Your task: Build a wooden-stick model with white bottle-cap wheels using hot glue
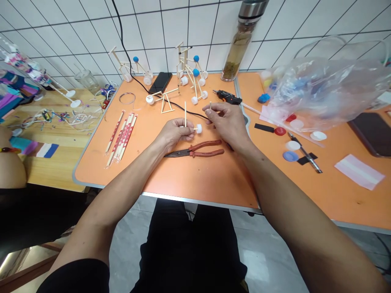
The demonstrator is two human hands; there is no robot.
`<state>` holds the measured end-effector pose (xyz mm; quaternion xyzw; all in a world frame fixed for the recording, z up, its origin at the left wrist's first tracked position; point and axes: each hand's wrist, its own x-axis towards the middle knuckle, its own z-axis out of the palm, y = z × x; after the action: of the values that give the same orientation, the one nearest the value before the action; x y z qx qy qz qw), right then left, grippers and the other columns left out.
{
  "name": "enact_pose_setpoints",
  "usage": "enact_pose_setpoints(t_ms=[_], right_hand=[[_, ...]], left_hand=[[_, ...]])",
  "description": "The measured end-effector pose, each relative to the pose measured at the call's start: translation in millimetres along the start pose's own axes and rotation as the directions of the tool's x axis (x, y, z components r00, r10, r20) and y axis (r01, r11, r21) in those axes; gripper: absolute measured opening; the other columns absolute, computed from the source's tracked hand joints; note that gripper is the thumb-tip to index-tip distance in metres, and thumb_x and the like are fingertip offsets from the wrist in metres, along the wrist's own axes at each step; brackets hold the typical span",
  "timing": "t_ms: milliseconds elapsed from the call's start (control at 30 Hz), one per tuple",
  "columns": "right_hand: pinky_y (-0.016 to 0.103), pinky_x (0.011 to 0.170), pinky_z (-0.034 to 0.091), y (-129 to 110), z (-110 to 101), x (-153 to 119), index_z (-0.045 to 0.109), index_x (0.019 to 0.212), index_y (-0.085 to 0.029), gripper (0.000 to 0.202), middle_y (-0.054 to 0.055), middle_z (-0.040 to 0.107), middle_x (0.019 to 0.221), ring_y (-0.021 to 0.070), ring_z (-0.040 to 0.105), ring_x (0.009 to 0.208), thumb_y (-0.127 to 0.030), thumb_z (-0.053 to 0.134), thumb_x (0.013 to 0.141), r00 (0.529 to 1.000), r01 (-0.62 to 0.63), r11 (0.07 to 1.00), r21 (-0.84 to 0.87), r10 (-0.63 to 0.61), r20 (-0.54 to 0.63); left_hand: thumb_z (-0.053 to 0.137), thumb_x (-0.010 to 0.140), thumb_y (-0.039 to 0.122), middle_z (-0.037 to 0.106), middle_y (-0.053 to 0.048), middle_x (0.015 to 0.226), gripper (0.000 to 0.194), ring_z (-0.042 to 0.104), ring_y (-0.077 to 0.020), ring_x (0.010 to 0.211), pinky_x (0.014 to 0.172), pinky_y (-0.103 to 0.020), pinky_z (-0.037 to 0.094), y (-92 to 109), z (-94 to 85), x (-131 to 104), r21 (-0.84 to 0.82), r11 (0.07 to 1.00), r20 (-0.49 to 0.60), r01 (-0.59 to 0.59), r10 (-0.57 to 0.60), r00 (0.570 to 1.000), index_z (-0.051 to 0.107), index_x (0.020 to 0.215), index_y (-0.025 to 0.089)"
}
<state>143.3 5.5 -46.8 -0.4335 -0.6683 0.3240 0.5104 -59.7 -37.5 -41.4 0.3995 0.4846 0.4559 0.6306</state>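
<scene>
My left hand [175, 133] is closed around thin wooden sticks; one stick [185, 114] stands upright from the fingers. A white bottle cap [199, 129] sits at the end of a sideways stick in the same grip. To its right, my right hand [227, 120] pinches a short wooden stick piece [210, 105], mostly hidden by the fingers. Pliers with red-brown handles [207, 149] lie on the orange table [195, 179] just below both hands. Beyond the hands lies a small stick frame [167, 101] with a white cap wheel [150, 99].
Wrapped chopsticks [122, 136] lie at left. Stick models [183, 61], a phone [160, 83] and a tall glass bottle [240, 44] stand or lie at the back. A black glue gun [227, 97], loose caps [291, 156] and a plastic bag [330, 89] are at right. A black cable crosses the table.
</scene>
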Motion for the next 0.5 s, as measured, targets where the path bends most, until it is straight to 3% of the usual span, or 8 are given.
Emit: enact_pose_setpoints(t_ms=[100, 200, 500], right_hand=[[0.033, 0.067, 0.059, 4.4, -2.9, 2.3, 0.083, 0.088, -0.025, 0.036, 0.003, 0.080, 0.089, 0.0208, 0.073, 0.079, -0.059, 0.083, 0.098, 0.998, 0.049, 0.999, -0.020, -0.050, -0.027], [0.032, 0.063, 0.058, 4.6, -2.7, 2.0, 0.083, 0.086, -0.024, 0.036, 0.002, 0.078, 0.085, 0.0189, 0.071, 0.072, -0.058, 0.084, 0.098, 1.000, 0.018, 1.000, 0.002, -0.018, -0.024], [0.032, 0.063, 0.065, 0.7, 1.5, 1.5, 0.084, 0.101, -0.021, 0.010, 0.001, 0.075, 0.078, 0.0187, 0.074, 0.072, -0.027, 0.083, 0.093, 0.996, -0.083, 0.991, 0.105, 0.086, -0.025]], left_hand=[[0.082, 0.081, 0.003, 0.080, -0.007, 0.077, 0.012, 0.072, -0.0111, 0.060, 0.068, -0.024, 0.062, -1.6, 0.4, 0.9, -0.002, 1.000, 0.009, 0.010, -0.010, 1.000, 0.072, 0.083, 0.011], [0.083, 0.080, 0.002, 0.080, -0.006, 0.077, 0.014, 0.072, -0.0109, 0.060, 0.067, -0.023, 0.061, -1.0, 0.7, 0.7, -0.020, 0.999, 0.004, 0.026, -0.026, 1.000, 0.072, 0.083, 0.011], [0.078, 0.083, -0.004, 0.079, -0.005, 0.076, 0.017, 0.073, -0.0112, 0.061, 0.067, -0.022, 0.061, 3.6, 4.5, -1.6, -0.066, 0.997, -0.017, 0.040, -0.042, 0.999, 0.071, 0.082, 0.011]])
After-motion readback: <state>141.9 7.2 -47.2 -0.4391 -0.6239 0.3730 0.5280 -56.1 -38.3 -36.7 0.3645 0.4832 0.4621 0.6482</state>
